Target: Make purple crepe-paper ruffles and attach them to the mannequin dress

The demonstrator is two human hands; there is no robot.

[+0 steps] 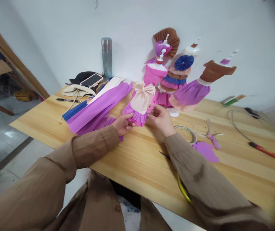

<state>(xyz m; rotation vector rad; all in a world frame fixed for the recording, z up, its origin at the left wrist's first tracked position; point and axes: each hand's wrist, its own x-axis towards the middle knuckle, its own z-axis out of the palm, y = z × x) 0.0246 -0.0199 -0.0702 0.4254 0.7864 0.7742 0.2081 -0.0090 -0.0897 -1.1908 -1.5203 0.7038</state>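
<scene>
A small crepe-paper dress (141, 103) is held up over the table, with a cream front panel, a pleated cream bow (144, 91) and a purple-pink ruffled hem. My left hand (124, 124) is closed on the hem's left side, thumb in front. At its right edge, my right hand (160, 119) pinches the pink trim; some of those fingertips are hidden. Strips of purple crepe paper (98, 106) lie beside my left hand. Near my right forearm sit a roll of tape (186, 134) and a purple paper scrap (207, 151). Yellow-handled scissors (183, 189) are partly under that forearm.
Several miniature dress forms in paper dresses, including a brown-and-purple one (200, 83), stand against the wall. A steel flask (107, 57), phone (91, 80) and pen (68, 100) are at the back left. A red-handled tool with a cord (266, 151) lies right.
</scene>
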